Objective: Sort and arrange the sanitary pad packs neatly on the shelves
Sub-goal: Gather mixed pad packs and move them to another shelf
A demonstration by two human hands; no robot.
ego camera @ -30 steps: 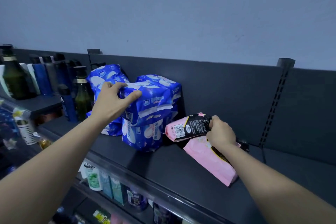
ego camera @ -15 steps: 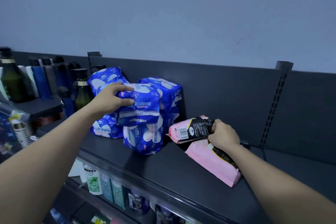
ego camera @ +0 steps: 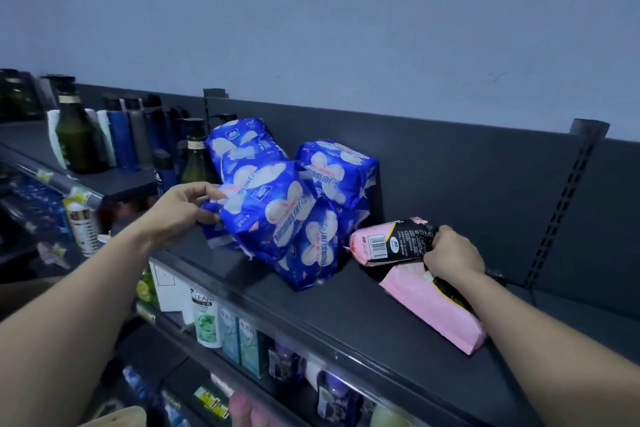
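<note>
– Both hands look busy, yeah? What's each one got?

– Yep. Left hand point(ego camera: 180, 210) pinches the end of a blue pack point(ego camera: 266, 215) at the front-left of the blue heap point(ego camera: 336, 173), thumb and fingertips on the wrapper edge. That pack sits tilted, half leaning on the heap. My guess is it's being turned so it lines up with the rest. Right hand point(ego camera: 453, 253) is curled tight round one end of a pink-and-black pack point(ego camera: 391, 241), just right of the heap, barcode end pointing at it.

– Why hold it up by the end like that?

– Probably keeps it clear of the blue ones until they're squared off. Looks like colours get grouped: blues together, pinks to the right of the heap. Another pink pack point(ego camera: 433, 308) lies flat on the shelf point(ego camera: 346, 322), also right of the heap, under that wrist.

– And the bottles point(ego camera: 79, 142)?

– Left of the heap, standing upright. Not part of this job, so I'd leave them. The heap is sloppy, with packs leaning at odd angles, so plenty remains to tidy.
</note>
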